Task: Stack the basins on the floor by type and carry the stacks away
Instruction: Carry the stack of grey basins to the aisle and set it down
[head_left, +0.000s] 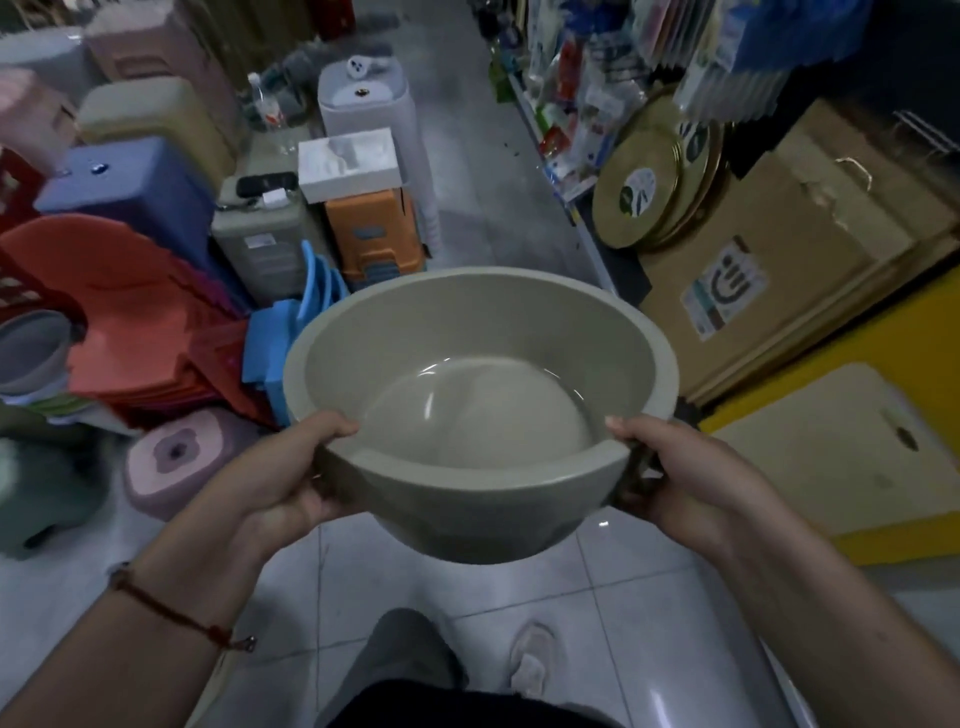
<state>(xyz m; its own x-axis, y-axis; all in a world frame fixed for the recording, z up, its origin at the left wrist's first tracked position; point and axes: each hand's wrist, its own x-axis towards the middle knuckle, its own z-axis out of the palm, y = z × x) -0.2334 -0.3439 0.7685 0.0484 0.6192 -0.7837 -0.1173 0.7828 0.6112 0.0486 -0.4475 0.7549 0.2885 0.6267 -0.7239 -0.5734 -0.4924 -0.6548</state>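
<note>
A grey-beige round basin (467, 332) hangs in the air in front of me, above the tiled floor, its mouth tilted toward me. My left hand (291, 478) grips its near left rim, thumb over the edge and fingers underneath. My right hand (685, 473) grips the near right rim the same way. The basin looks thick at the wall, so it may be more than one nested together; I cannot tell. Its inside holds nothing.
Stacks of coloured plastic stools (130, 322) and bins crowd the left. A pink stool (176, 457) stands on the floor at lower left. Cardboard boxes (779, 270) and gold round trays (649, 192) line the right. A tiled aisle (493, 171) runs ahead between shelves.
</note>
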